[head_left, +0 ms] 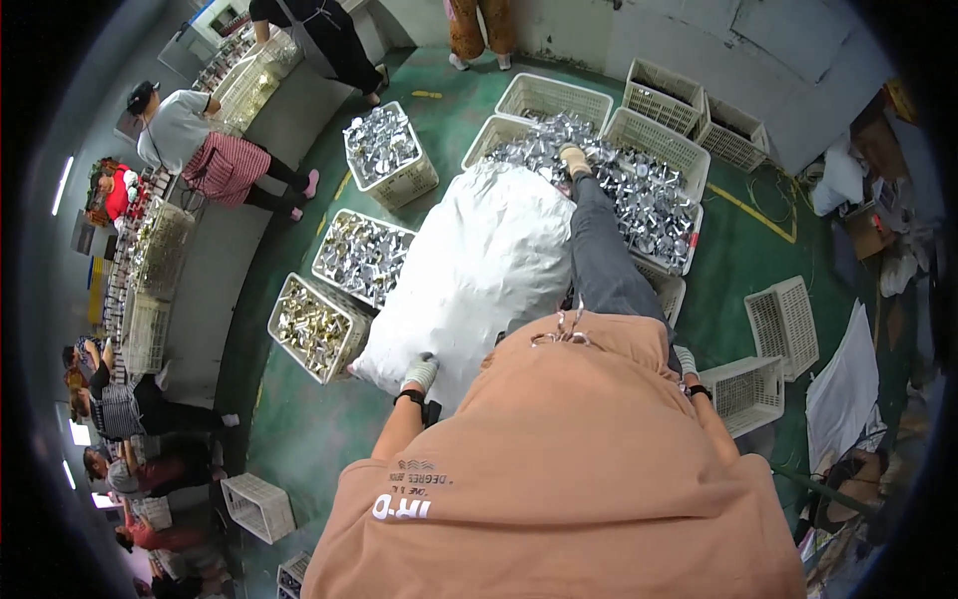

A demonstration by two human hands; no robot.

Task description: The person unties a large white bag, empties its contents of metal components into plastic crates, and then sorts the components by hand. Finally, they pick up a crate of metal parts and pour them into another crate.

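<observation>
White woven plastic makes up the big bulging sack (479, 270) that lies on the green floor (329, 429) in the middle of the view. The left hand (421, 373), in a pale work glove with a dark wristband, presses against the near lower edge of the sack; its fingers look curled onto the fabric, gripping it. The right hand (686, 361), also gloved, sits at the near right side of the sack, mostly hidden behind the peach-coloured hood (589, 349), so I cannot tell whether it is clenched or released. One leg in grey trousers (604, 260) stretches along the right side of the sack, its shoe (573, 158) planted on a heap of shiny silver metal parts (639, 200) just beyond the sack's far end. White slatted crates (384, 155) full of similar glinting pieces stand to the left of the sack, one touching its left flank. More crates (783, 324) stand to the right of the sack, well apart from it. Far left of the sack, other people (195, 145) sit along a long grey surface (215, 260).
</observation>
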